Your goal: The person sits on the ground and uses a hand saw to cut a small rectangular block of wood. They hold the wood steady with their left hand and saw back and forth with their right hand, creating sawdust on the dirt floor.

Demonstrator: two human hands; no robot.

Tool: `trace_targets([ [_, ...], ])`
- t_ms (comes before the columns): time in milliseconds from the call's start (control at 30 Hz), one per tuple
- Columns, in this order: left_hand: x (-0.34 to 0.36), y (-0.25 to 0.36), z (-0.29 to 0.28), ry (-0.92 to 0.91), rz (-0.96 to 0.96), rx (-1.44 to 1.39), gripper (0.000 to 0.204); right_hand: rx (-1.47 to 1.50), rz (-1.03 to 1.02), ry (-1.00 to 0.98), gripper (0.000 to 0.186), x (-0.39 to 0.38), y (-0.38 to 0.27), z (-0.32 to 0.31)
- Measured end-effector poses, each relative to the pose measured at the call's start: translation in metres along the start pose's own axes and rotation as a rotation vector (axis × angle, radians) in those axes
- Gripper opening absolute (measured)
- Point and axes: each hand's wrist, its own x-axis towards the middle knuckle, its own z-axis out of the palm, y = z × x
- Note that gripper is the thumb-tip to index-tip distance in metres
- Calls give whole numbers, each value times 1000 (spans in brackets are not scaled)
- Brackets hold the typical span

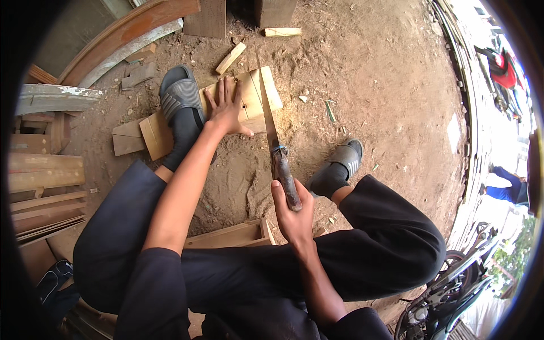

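Note:
A pale wooden board (258,107) lies slantwise near the ground, raised on another piece of wood (127,137) at its left. My left hand (226,109) presses flat on the board with fingers spread. Beside it, my left foot in a grey slide sandal (180,96) rests on the board's left part. In my right hand (294,211) is the dark, worn handle of a handsaw (267,107), with a blue wrap where handle meets blade. The narrow blade points away from me and crosses the board near its right end. Whether its teeth sit in a cut is too fine to tell.
Small wood offcuts (230,58) lie on the dirt beyond the board, with sawdust (293,113) at its right. Stacked boards (45,173) and a curved wooden piece (130,34) stand at left. A wooden frame (229,235) lies below my arms; a motorcycle (447,294) is at lower right.

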Motion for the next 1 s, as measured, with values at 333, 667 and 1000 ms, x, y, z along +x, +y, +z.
trace_targets([
  [333, 11, -7, -10, 51, 30, 11, 154, 263, 84, 83, 29, 5, 16, -11],
  [667, 17, -13, -26, -47, 52, 16, 140, 508, 92, 94, 27, -1, 14, -30],
  [1000, 26, -4, -88, -712, 244, -433, 119, 524, 72, 207, 24, -15, 6, -54],
])
